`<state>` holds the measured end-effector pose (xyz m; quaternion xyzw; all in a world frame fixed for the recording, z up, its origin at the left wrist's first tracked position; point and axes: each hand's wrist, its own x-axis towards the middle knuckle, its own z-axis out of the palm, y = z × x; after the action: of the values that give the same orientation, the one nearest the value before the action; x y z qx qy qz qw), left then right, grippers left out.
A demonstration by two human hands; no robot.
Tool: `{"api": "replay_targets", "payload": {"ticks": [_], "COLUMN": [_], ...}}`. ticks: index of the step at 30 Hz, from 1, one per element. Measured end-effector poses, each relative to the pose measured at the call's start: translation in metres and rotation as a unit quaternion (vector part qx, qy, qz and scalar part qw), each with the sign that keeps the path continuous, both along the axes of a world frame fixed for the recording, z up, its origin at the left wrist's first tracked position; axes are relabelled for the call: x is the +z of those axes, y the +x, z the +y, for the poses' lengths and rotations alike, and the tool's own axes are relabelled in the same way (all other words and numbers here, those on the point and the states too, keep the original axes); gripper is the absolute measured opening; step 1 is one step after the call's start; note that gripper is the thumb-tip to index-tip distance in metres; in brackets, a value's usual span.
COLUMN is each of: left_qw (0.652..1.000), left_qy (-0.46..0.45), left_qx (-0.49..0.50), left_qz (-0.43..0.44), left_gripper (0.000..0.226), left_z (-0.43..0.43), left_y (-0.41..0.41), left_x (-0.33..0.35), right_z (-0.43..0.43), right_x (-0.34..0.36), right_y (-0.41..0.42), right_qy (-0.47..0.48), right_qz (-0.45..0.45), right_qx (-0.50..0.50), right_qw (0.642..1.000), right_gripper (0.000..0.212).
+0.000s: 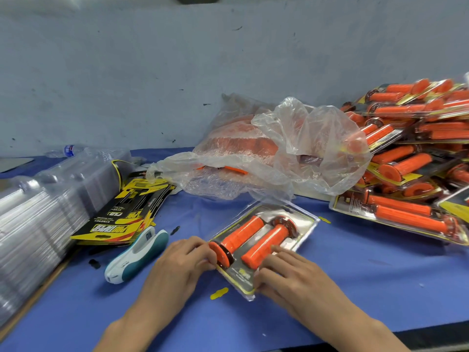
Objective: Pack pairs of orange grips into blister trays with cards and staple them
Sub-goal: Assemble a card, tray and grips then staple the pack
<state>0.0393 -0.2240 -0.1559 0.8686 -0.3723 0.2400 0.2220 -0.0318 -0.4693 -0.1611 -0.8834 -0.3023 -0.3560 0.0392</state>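
Observation:
A clear blister tray [305, 219] with a card inside lies at an angle on the blue table, holding two orange grips [243, 235] side by side. My left hand [182, 260] pinches the tray's near left edge beside the flanged end of the left grip. My right hand [286, 270] grips the tray's near right corner, its fingers over the card and the end of the right grip [266, 247]. A white and teal stapler [137, 255] lies on the table just left of my left hand.
Stacked empty clear trays [45, 207] fill the left side. Yellow and black cards [127, 214] lie beside them. A plastic bag of loose orange grips [256, 151] sits behind the tray. Finished packs [411, 158] are piled at the right. A water bottle [68, 150] lies far left.

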Motion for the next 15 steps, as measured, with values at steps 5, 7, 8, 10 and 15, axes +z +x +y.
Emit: {"api": "replay_targets", "payload": {"ticks": [5, 7, 8, 10, 15], "left_qw": [0.999, 0.997, 0.995, 0.993, 0.986], "left_qy": [0.019, 0.024, 0.03, 0.053, 0.079], "left_qx": [-0.01, -0.066, -0.084, -0.086, -0.079], "left_qz": [-0.03, -0.032, -0.037, -0.055, -0.124], "left_gripper": [0.019, 0.015, 0.014, 0.019, 0.028], "left_z": [-0.002, -0.007, -0.008, -0.01, -0.009], "left_y": [-0.013, -0.023, -0.027, -0.029, -0.021], "left_x": [0.0, 0.0, -0.001, -0.001, -0.005], "right_z": [0.019, 0.021, 0.021, 0.021, 0.024], "right_x": [-0.004, -0.004, -0.003, -0.003, -0.003], "right_y": [0.002, 0.003, 0.004, 0.004, 0.005], "right_qy": [-0.006, -0.005, -0.006, -0.005, -0.01], "right_qz": [-0.047, -0.054, -0.053, -0.048, -0.04], "right_qx": [-0.011, -0.012, -0.012, -0.007, -0.002], "right_qw": [0.999, 0.998, 0.999, 0.999, 0.999], "right_gripper": [0.02, 0.022, 0.021, 0.021, 0.02]}}
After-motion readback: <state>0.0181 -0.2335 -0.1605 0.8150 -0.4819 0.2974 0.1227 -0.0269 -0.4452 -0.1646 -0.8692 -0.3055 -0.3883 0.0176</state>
